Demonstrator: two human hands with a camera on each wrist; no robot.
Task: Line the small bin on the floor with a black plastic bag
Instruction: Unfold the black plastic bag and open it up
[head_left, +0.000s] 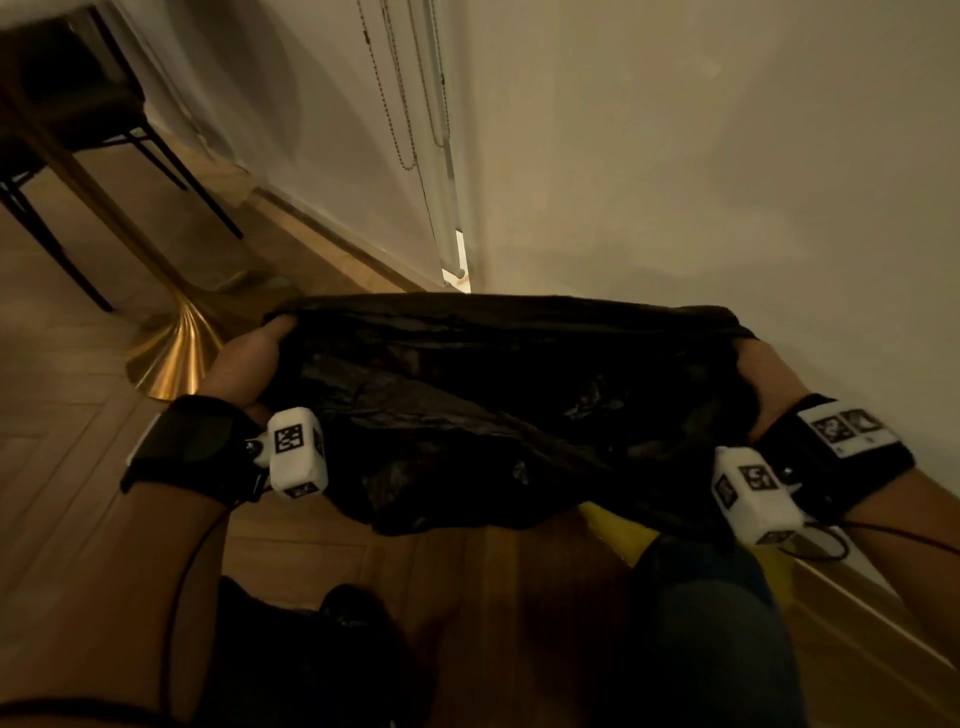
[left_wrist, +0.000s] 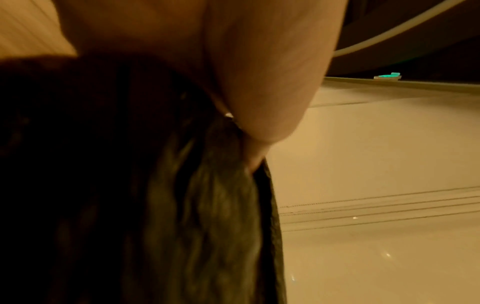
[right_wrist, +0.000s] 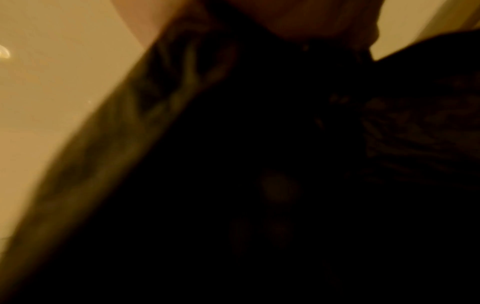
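Note:
A black plastic bag (head_left: 467, 405) is stretched wide between my two hands in the head view, its mouth pulled open toward the wall. My left hand (head_left: 254, 358) grips the bag's left edge. At the opposite edge my right hand (head_left: 763, 384) holds the rim, fingers hidden in the plastic. In the left wrist view my thumb (left_wrist: 259, 102) pinches the bunched bag (left_wrist: 207, 205). The right wrist view is mostly dark bag (right_wrist: 259, 164), blurred. A yellow shape (head_left: 623, 530), perhaps the bin, shows under the bag's lower right; most of it is hidden.
A white wall (head_left: 727, 182) stands close ahead with blind cords (head_left: 410, 104) hanging. A gold table base (head_left: 171, 358) and a dark chair (head_left: 78, 104) are at the left on the wooden floor (head_left: 78, 415). My knee (head_left: 717, 639) is below the bag.

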